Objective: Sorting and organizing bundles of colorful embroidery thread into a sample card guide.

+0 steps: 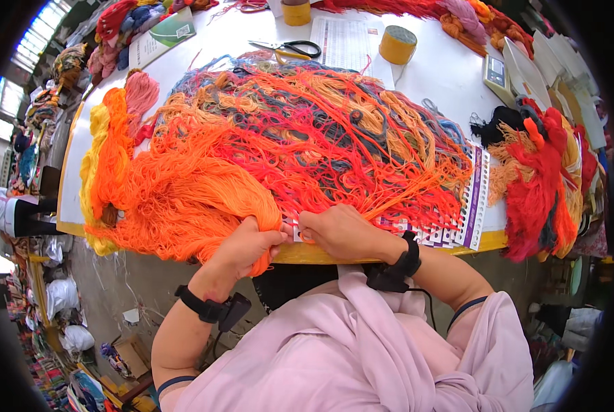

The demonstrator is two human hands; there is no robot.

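A thick skein of bright orange yarn (197,189) spreads over the table's near left side. My left hand (247,245) is closed around its gathered end at the table's front edge. Close by on the right, my right hand (341,232) has its thumb and fingers pinched together. A bit of orange shows at those fingertips, but I cannot make out what they hold. Beyond both hands lies a wide heap of loose threads (320,137) in red, orange, tan and dark grey. White cards with punched holes and a purple stripe (473,199) stick out from under its right end.
Black-handled scissors (300,49) and a yellow-sided roll (397,45) lie behind the heap on the white table (235,33). Yellow yarn (95,178) hangs over the left edge. At the right are red skeins (537,185) and a small device with a screen (497,74).
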